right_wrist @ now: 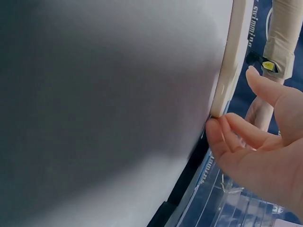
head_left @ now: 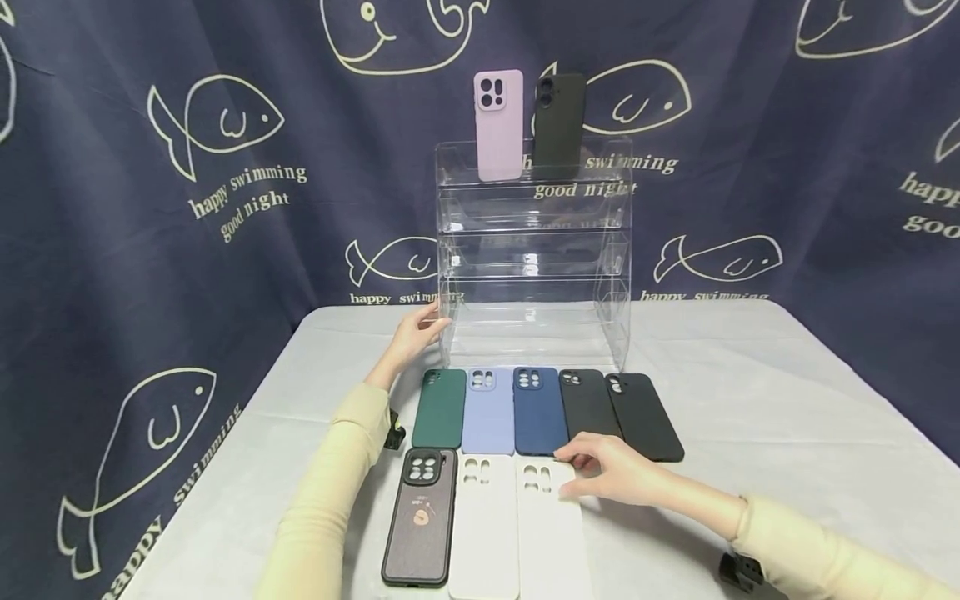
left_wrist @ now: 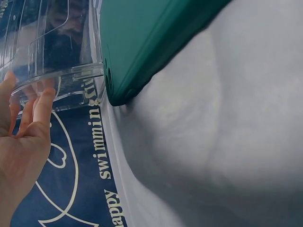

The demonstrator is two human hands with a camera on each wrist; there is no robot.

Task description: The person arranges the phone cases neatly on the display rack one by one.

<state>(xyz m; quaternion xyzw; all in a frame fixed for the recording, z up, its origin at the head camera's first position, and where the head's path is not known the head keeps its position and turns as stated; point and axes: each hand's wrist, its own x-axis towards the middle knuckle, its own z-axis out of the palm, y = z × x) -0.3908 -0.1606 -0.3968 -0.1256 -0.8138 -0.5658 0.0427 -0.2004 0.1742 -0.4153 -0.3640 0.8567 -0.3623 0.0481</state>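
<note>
My left hand [head_left: 417, 335] is at the left side of a clear tiered display stand [head_left: 534, 321]. In the left wrist view its extended fingers touch the stand's side panel. Over the top right corner of a white phone case [head_left: 551, 533] is my right hand [head_left: 611, 471]. Its fingertips are at the case's top edge and the thumb stands apart from them, as the right wrist view shows. Left of that case lie another white case [head_left: 485, 533] and a dark case with a black rim [head_left: 420, 521].
Behind these, a row holds green [head_left: 440, 408], light blue [head_left: 490, 417], dark blue [head_left: 540, 414] and two black phone cases [head_left: 647, 421]. A pink case [head_left: 499, 129] and a dark one [head_left: 558, 125] stand on the top tier. A patterned curtain [head_left: 225, 275] hangs behind the table.
</note>
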